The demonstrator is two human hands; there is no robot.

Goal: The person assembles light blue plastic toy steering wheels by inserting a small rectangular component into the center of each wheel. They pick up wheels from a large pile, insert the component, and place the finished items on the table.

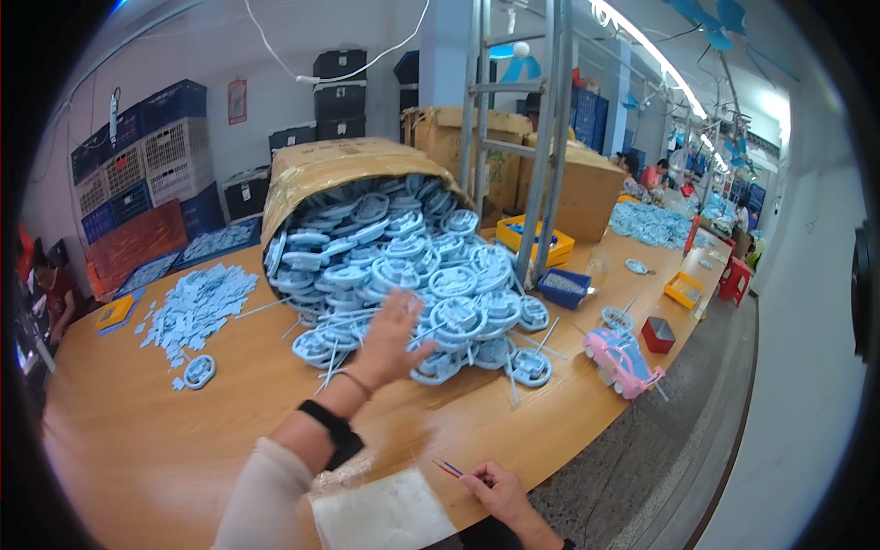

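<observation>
My left hand [392, 337] reaches over the front of a large heap of round light-blue plastic parts [456, 282]. Its fingers are spread and slightly blurred, and nothing shows in its grasp. The heap spills from a cardboard box [353, 158] lying on its side on the wooden table, with thin white sticks poking out. Near the table's front edge, my right hand [500, 490] is closed around thin red and blue wire-like pieces [448, 468], whose tips stick out to the left. Between my arms lies a whitish flat sheet or bag [383, 513].
Flat light-blue pieces [203, 307] are piled at the left, near one round part [199, 371]. To the right stand a pink toy car [621, 360], a red box [657, 335], a blue bin [564, 287] and a yellow tray [684, 290]. A metal frame [550, 151] rises behind the heap.
</observation>
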